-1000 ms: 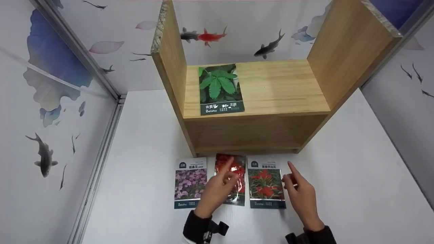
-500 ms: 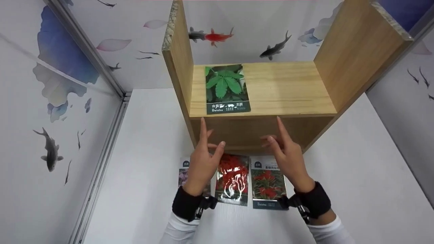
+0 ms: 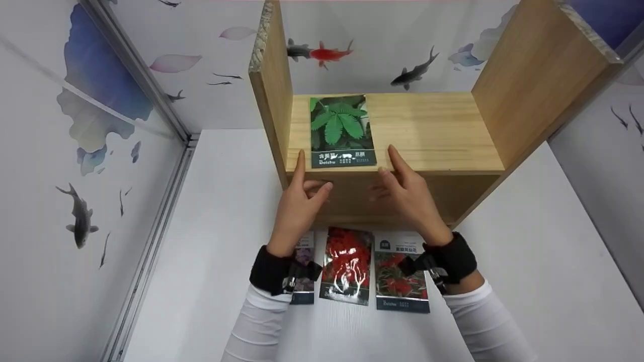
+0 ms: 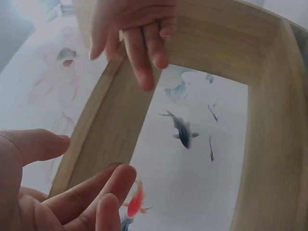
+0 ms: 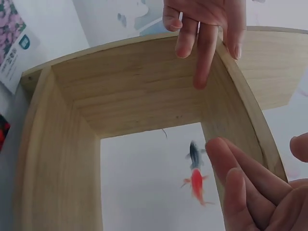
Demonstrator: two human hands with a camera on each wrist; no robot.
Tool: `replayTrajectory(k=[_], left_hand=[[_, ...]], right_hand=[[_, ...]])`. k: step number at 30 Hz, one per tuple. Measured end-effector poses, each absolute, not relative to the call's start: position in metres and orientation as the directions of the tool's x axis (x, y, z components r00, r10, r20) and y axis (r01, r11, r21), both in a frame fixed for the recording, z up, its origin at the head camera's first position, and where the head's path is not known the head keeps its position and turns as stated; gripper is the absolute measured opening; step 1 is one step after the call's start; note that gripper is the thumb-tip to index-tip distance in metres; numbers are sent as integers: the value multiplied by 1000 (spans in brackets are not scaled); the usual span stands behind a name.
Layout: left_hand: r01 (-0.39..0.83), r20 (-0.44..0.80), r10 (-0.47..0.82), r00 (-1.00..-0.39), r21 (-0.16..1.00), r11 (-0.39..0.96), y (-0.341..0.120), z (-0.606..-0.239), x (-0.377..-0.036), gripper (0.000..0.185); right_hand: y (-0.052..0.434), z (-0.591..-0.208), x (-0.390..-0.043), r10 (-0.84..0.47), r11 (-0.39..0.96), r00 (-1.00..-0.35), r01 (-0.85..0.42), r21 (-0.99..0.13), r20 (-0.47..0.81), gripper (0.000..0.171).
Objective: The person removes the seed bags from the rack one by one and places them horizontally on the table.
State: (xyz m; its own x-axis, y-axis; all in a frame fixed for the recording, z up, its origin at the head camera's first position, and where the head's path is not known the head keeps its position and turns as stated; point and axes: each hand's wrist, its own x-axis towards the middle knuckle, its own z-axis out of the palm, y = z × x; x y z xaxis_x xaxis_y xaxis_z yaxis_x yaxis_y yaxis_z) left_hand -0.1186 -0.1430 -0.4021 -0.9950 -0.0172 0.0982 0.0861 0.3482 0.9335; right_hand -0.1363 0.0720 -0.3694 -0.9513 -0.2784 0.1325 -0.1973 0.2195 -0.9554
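A pale wooden shelf unit stands on the white tabletop, with two upright side panels and one flat board across the middle. Its wood shows straight grain; the cut top edges of the side panels look rough and chipboard-like. On the flat board, at its left end, lies a glossy green-leaf seed packet, flat and rectangular, with a dark band of print along its near edge.

The left hand reaches up to the front edge of the board just left of that packet, forefinger straight against the edge, the other fingers loosely bent under it; its grip is apart and holds nothing. The right hand stands just right of the packet, fingers straight and touching the same front edge, grip likewise apart and empty. The wrist views show both sets of fingers spread before the wooden frame.

On the tabletop below, partly hidden by the wrists and black wrist straps, three more packets lie side by side: a purple-flower packet under the left wrist, a shiny foil red-flower packet in the middle, and a matt red-flower packet with a white header under the right wrist.

Around stand white walls printed with fish and blue washes.
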Motion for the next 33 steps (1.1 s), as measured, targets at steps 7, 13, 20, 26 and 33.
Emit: replayTrajectory(k=[7, 13, 20, 26, 33], left_hand=[[5, -5, 42, -999, 971, 239, -145, -392, -133, 89], [-3, -15, 51, -999, 972, 236, -141, -390, -132, 91], [5, -17, 99, -995, 975, 223, -129, -392, -123, 92], [27, 0, 134, -991, 979, 200, -119, -381, -91, 84], [123, 109, 84, -990, 974, 190, -99, -366, -42, 65]], right_hand=[[58, -364, -143, -312, 209, -950, -91, -974, 22, 69], [48, -360, -143, -329, 251, -944, -81, -965, -6, 73], [51, -365, -136, -290, 232, -957, -99, -968, 28, 71], [57, -377, -116, -159, 143, -970, -205, -968, 182, 56], [75, -383, -88, 7, -5, -974, -228, -974, 228, 44]])
